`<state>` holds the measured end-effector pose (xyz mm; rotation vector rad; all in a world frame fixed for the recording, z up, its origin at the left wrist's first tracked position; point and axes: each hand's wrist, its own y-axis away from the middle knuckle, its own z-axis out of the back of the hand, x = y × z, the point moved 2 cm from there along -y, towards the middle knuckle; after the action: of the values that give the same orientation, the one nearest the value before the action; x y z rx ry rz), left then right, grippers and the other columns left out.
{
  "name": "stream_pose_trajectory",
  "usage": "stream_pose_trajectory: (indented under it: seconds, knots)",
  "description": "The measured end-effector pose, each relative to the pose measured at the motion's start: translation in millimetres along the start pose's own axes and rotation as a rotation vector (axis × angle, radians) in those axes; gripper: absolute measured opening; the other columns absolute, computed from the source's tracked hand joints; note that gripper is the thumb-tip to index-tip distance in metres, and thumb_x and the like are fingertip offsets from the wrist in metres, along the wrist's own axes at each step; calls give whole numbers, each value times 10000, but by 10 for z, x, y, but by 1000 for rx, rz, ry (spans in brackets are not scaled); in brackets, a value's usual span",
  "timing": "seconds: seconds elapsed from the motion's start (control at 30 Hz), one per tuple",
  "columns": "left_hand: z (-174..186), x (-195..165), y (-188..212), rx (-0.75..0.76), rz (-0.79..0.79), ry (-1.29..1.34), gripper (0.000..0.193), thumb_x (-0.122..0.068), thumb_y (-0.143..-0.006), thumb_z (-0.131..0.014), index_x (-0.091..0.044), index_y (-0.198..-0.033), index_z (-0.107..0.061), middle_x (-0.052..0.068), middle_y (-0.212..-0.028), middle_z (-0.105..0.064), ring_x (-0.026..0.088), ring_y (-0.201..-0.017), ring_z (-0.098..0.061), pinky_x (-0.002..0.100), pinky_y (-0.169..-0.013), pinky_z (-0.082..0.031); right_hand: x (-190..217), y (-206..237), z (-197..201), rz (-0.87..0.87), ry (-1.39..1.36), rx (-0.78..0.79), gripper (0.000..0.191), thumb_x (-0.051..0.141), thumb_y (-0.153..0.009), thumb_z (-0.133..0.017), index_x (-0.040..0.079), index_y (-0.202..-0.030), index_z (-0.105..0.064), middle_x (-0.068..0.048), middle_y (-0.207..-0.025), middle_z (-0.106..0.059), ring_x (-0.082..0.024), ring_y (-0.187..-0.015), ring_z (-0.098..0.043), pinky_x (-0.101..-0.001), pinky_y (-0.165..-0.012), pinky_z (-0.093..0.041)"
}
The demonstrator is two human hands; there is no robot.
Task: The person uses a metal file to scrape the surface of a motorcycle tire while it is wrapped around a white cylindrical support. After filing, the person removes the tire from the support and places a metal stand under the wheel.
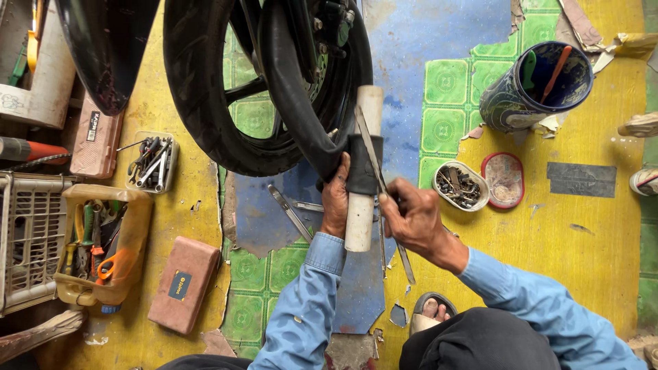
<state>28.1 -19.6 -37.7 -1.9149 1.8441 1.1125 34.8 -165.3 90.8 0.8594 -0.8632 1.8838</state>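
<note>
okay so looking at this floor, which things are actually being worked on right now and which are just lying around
In hand:
left hand pressing the black inner tube over the white pipe
right hand holding the flat metal file

Lying about:
yellow tool tub
tray of wrenches
bowl of small parts
patterned cup
brown case

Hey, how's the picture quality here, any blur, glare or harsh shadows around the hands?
Head view: even, soft daylight, no glare; left hand, white pipe, inner tube and right hand holding the metal file are sharp; only faint shadows on the floor; slight wide-angle bending at the edges.
</note>
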Motion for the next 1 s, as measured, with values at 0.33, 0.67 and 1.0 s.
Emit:
stream_pose_trajectory:
  seconds: [0.33,0.67,1.0]
  knots:
    - [62,1,-14,-16,-128,-185,370,-372,-1051,-598,-38,-1160,-715,17,-1017,-694,62,-870,-644,236,-706,-576,-25,38,-5,-15,29,14,158,90,-935,-646,27,-792,-623,-34,-475,-560,-90,-393,-522,-301,-367,-383]
    - [214,71,-46,92,-298,-616,433,-295,-1086,-496,-23,-1412,-583,64,-1344,-646,108,-1129,-649,237,-970,-576,-58,16,51,33,111,-14,174,82,-935,-638,35,-778,-580,-40,-482,-520,-102,-399,-493,-320,-379,-377]
    - [350,213,-66,-3,-39,-451,376,-214,-1124,-490,6,-1368,-673,256,-1263,-676,316,-1089,-702,395,-896,-575,-112,32,6,103,117,2,171,57,-948,-608,47,-785,-557,-58,-500,-510,-141,-398,-505,-334,-389,-386]
